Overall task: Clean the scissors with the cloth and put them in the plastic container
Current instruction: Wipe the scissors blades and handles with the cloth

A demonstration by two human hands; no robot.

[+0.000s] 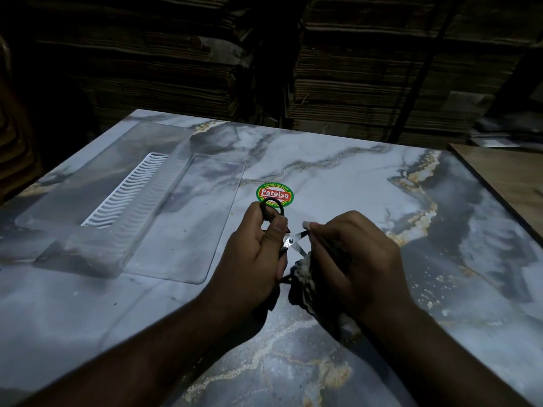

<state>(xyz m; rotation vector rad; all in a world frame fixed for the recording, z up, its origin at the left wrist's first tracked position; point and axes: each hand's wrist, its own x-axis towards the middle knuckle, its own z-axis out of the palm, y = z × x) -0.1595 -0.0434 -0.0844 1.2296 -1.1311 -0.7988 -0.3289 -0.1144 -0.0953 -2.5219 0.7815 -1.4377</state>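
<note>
Gripping the small black-handled scissors with shiny steel blades (289, 239), the left hand (255, 259) has its fingers curled round the handle loops, thumb pressed near the pivot. One black loop sticks out above the fingers and overlaps the lower edge of the round green-and-red "Patelsa" sticker (274, 194), which lies flat on the marble-patterned grey and white tabletop (338, 160). The blades stand apart in a narrow V, their tips pointing away from the left hand toward the right hand (355, 259).

That right hand is bunched round a dark, crumpled cloth with pale patches (304, 279), fingers curled and pinching the cloth against the blades; a fold of it hangs below the palm toward the tabletop. Both hands hover just on the near side of the sticker, close together, the scissors bridging them.

To the left of the sticker sits the clear plastic container (88, 254), a long shallow box, with a white ribbed plastic insert (129, 192) lying inside it. A flat transparent lid (211, 218) lies between the container and the sticker, one edge just beside the sticker. The scissors are well clear of the container, held above the tabletop.

Beyond the sticker, past the far edge of the tabletop, stacks of flattened brown cardboard (382, 69) rise in dim light. To the far right of the sticker a pale wooden board (505, 177) meets the tabletop's edge.
</note>
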